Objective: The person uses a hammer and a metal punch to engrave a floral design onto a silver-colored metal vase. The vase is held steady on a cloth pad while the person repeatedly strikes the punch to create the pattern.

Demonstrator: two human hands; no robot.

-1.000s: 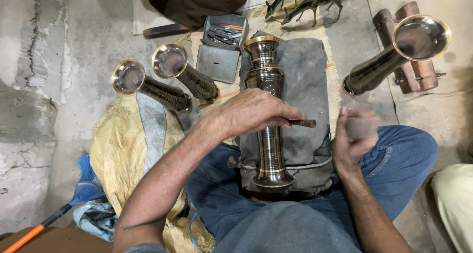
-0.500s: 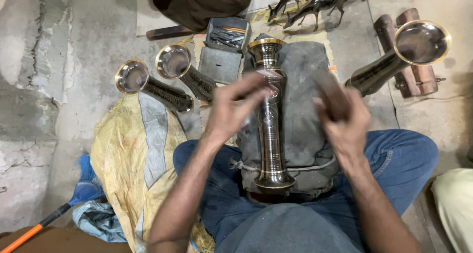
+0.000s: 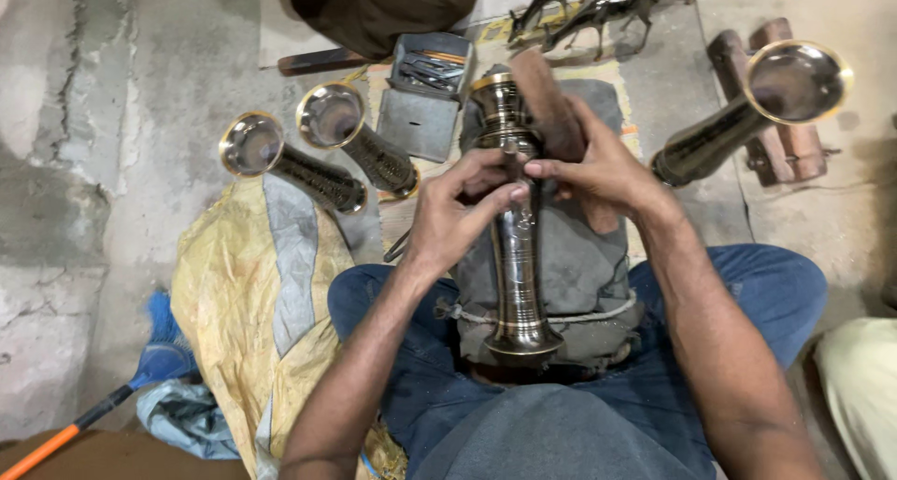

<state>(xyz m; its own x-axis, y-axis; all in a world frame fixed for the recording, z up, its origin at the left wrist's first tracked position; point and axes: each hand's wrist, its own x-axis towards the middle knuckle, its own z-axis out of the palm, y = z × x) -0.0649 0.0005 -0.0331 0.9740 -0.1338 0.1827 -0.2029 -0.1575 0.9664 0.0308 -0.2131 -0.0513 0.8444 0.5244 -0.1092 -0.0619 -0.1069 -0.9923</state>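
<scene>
Head view: you sit on the floor (image 3: 140, 87) with a tall brass vase (image 3: 517, 246) lying along your lap on a grey cloth pad (image 3: 589, 265), its foot at 6 o'clock toward your body and its mouth at 12 o'clock. Your left hand (image 3: 458, 214) is curled, fingertips pinched on a small thin tool (image 3: 512, 153) set against the upper body of the vase; the tool is too small to name for certain. Your right hand (image 3: 598, 171) is closed round a wooden mallet (image 3: 547, 101), whose head rises toward 12 o'clock just above the vase's neck, and its fingertips meet the left hand's over the tool.

To do this step well, I judge you should keep the vase pressed into the pad so it cannot roll, brace the heel of your left hand on the metal, and hold the tool steady before each blow. Strike lightly and squarely; a glancing hit could skid the tip across the polished surface.

Around you: two more flared vases (image 3: 308, 157) lie at 10 o'clock beside a yellow sack (image 3: 234, 293), an open grey tool box (image 3: 420, 92) sits at 11 o'clock, another vase (image 3: 747, 115) rests on wooden blocks (image 3: 794, 143) at 2 o'clock, and dark metal animal figures (image 3: 589, 3) stand at 12 o'clock.
</scene>
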